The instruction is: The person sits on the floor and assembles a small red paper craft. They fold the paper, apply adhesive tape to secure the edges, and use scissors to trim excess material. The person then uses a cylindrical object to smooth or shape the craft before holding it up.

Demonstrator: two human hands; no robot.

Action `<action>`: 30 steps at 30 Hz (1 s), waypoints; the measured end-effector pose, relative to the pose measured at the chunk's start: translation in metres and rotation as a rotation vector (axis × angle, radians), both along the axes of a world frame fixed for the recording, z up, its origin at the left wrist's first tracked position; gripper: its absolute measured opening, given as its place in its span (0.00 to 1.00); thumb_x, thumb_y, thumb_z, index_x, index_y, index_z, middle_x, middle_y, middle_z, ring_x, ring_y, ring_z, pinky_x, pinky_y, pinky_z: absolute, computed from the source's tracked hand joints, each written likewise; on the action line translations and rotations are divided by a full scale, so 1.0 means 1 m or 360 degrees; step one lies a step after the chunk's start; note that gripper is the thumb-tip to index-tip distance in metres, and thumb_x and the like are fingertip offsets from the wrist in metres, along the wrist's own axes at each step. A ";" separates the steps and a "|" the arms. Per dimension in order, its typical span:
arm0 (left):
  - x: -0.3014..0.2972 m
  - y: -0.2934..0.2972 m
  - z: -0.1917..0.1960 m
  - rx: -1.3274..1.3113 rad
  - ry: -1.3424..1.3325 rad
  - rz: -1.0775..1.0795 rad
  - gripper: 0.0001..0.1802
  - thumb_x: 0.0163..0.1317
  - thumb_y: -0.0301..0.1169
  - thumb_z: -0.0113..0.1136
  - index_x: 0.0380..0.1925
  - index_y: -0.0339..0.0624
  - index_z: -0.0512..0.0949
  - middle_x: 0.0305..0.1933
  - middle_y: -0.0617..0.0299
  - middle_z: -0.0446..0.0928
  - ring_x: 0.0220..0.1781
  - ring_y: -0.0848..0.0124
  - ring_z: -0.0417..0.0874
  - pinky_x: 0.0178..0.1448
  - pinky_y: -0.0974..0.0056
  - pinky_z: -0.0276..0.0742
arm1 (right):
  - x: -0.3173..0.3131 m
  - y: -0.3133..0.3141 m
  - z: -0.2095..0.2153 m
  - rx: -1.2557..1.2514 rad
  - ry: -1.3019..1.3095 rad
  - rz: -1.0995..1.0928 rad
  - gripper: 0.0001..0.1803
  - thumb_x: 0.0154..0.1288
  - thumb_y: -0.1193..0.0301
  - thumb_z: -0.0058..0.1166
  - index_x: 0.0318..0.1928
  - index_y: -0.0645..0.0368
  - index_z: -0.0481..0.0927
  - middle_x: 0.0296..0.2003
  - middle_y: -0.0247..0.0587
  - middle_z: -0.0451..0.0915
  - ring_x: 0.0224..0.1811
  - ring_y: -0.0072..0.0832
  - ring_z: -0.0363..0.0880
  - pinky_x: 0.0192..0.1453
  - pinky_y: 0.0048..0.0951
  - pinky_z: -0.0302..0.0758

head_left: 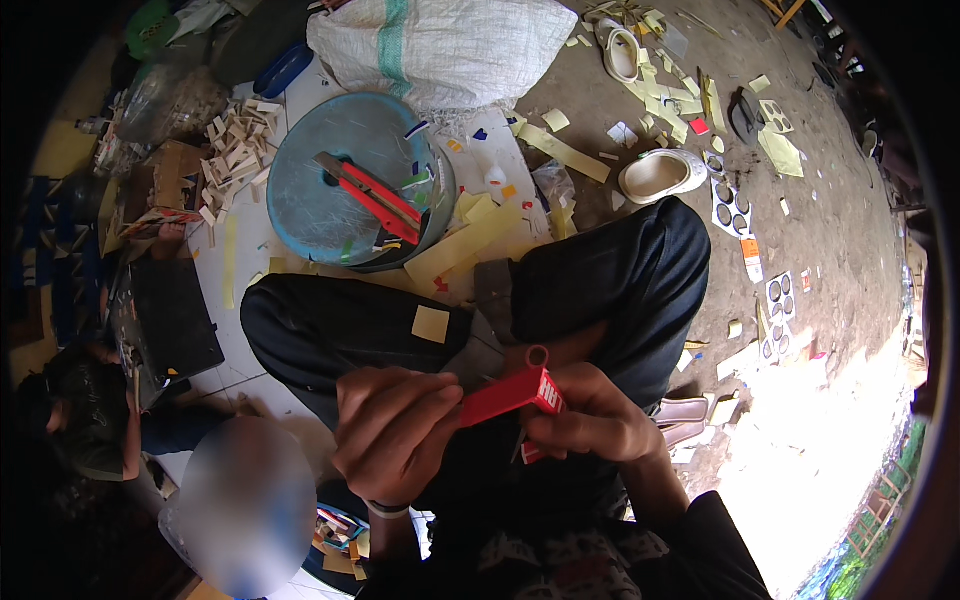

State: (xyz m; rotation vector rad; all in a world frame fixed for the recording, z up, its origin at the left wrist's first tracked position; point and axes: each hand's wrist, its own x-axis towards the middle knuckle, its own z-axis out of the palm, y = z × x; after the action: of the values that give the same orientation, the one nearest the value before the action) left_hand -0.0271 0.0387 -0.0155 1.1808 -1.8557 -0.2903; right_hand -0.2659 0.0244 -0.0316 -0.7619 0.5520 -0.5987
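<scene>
- Hands meet low in the middle of my view, both forearms rising from the bottom edge and bending in toward each other over the crossed legs in dark trousers [600, 270].
- I see the left hand [395, 430] curled into a loose fist, knuckles toward the camera, fingers clenched round the near end of a red strip [505, 395]; a dark band sits at that wrist.
- The right hand [590, 420] is closed on the other end of the same red strip, thumb and forefinger pinching it where white markings show; a second bit of red shows just under those fingers.
- The red strip lies tilted between the two hands, its right end higher, in front of the lap and touching both hands.
- A small yellow square [431, 324] rests on the left thigh.
- Beyond the knees I make out a round blue lid [330, 190] on a tub, with a red-handled cutter [375, 197] lying across it.
- Yellow strips [470, 240] lie just beside that tub, and a white woven sack [440, 45] sits behind it.
- A cream clog [662, 174] lies on the dirt floor to the right of the knee, among scattered offcuts.
- Another person sits at lower left, well apart from my hands.
</scene>
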 end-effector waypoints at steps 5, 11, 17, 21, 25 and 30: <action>-0.004 0.003 -0.005 -0.0114 -0.0016 0.0110 0.15 0.43 0.19 0.79 0.35 0.39 0.91 0.36 0.58 0.90 0.36 0.65 0.88 0.43 0.60 0.76 | 0.006 0.000 0.002 0.0034 -0.0044 0.0016 0.17 0.80 0.70 0.56 0.62 0.65 0.82 0.28 0.25 0.74 0.26 0.14 0.72 0.33 0.22 0.70; -0.009 0.007 -0.005 -0.0134 -0.0070 0.0459 0.12 0.50 0.13 0.73 0.32 0.43 0.89 0.34 0.60 0.91 0.36 0.69 0.92 0.47 0.61 0.71 | 0.036 0.023 0.009 0.0049 0.0100 -0.0191 0.14 0.82 0.69 0.51 0.58 0.64 0.80 0.27 0.30 0.74 0.23 0.16 0.69 0.30 0.23 0.69; -0.010 0.014 -0.012 -0.0039 -0.0027 0.0503 0.12 0.54 0.14 0.73 0.33 0.45 0.88 0.35 0.62 0.92 0.35 0.72 0.91 0.48 0.61 0.68 | 0.045 0.032 0.012 0.0216 0.0110 -0.0224 0.19 0.84 0.65 0.52 0.66 0.63 0.77 0.31 0.29 0.77 0.28 0.14 0.73 0.33 0.22 0.71; 0.001 0.019 -0.003 0.0108 -0.0205 0.0287 0.12 0.55 0.15 0.72 0.33 0.46 0.87 0.35 0.64 0.92 0.34 0.73 0.90 0.50 0.62 0.67 | 0.009 0.001 0.015 -0.0236 0.0509 -0.0146 0.16 0.80 0.73 0.59 0.63 0.62 0.78 0.33 0.32 0.81 0.32 0.16 0.80 0.38 0.22 0.78; -0.005 0.015 -0.005 0.0067 -0.0164 0.0348 0.11 0.57 0.15 0.71 0.33 0.47 0.87 0.35 0.64 0.92 0.33 0.74 0.90 0.49 0.62 0.66 | 0.014 -0.010 0.012 -0.0363 0.0411 -0.0125 0.15 0.80 0.76 0.59 0.63 0.63 0.76 0.35 0.32 0.80 0.34 0.14 0.79 0.37 0.21 0.75; -0.007 0.008 -0.013 -0.0002 -0.0051 0.0641 0.11 0.58 0.16 0.72 0.34 0.46 0.87 0.36 0.61 0.92 0.33 0.71 0.89 0.49 0.63 0.66 | 0.058 0.019 0.014 -0.0002 0.0168 -0.0239 0.14 0.83 0.70 0.56 0.63 0.60 0.76 0.35 0.28 0.79 0.32 0.12 0.75 0.33 0.21 0.71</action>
State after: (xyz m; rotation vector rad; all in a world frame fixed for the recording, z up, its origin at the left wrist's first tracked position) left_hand -0.0340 0.0470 -0.0289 1.5300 -1.5976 -0.0438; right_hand -0.2075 0.0439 -0.0179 -0.7604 0.7105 -0.7002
